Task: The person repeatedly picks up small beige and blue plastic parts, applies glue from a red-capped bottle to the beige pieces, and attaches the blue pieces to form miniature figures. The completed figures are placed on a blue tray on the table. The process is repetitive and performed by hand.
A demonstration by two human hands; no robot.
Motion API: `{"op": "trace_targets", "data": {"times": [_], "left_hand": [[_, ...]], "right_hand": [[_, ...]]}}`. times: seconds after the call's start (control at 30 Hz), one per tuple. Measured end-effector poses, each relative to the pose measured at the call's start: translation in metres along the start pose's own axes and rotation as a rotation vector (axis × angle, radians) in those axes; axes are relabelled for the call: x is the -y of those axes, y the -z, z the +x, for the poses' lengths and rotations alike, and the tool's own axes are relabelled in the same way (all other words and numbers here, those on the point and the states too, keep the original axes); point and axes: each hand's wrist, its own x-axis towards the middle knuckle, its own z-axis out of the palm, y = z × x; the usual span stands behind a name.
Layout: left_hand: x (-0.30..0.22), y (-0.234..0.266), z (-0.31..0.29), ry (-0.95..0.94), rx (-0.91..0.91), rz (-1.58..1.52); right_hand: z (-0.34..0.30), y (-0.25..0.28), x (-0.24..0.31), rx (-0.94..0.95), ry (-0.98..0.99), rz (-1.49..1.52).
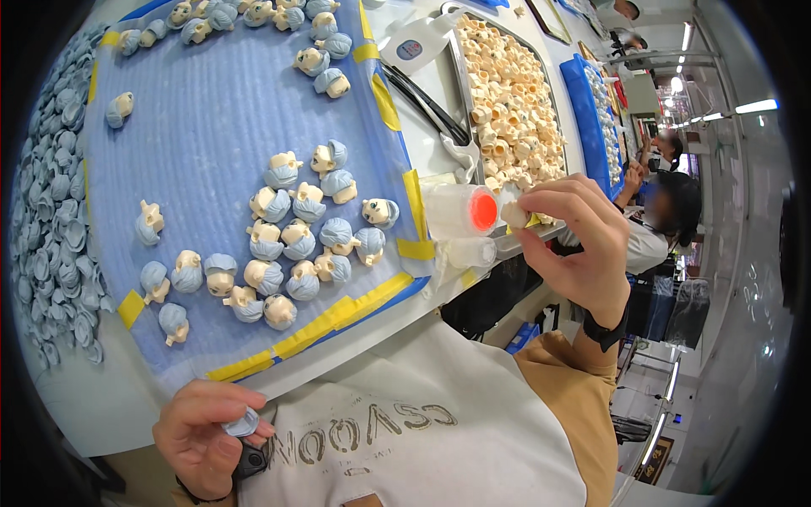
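Low at the left, my left hand (203,435) pinches a small pale blue doll-hair piece (242,423) between thumb and fingers. My right hand (583,241) is raised at the right, its thumb and forefinger closed on a small cream doll-head piece (514,215). Between my hands lies a padded blue tray mat (186,110) edged with yellow tape, bearing several assembled doll heads (297,239) with blue hair. Just left of the right hand is a clear container with an orange-red end (484,209).
Loose blue hair pieces (59,194) pile up at the far left. Cream head pieces (511,106) fill a metal tray behind my right hand. Nearby are a white jug (420,42), a long black tool (427,101) and a blue bin (583,93). A co-worker (667,211) sits at the right.
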Motion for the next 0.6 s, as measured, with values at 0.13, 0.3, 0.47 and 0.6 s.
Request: {"op": "trace_targets", "data": {"times": [0.13, 0.3, 0.47, 0.6], "left_hand": [[-0.003, 0.0, 0.0, 0.0, 0.025, 0.01], [0.0, -0.001, -0.003, -0.026, 0.005, 0.028], [0.003, -0.002, 0.0, -0.01, 0.026, -0.021], [0.002, -0.001, -0.002, -0.033, 0.022, -0.01]], "right_hand": [[-0.002, -0.001, -0.001, 0.0, -0.106, 0.07], [-0.004, -0.004, -0.002, -0.006, -0.18, 0.167], [-0.005, -0.01, -0.004, -0.017, -0.187, 0.183], [-0.001, -0.014, -0.004, -0.037, -0.136, 0.195]]}}
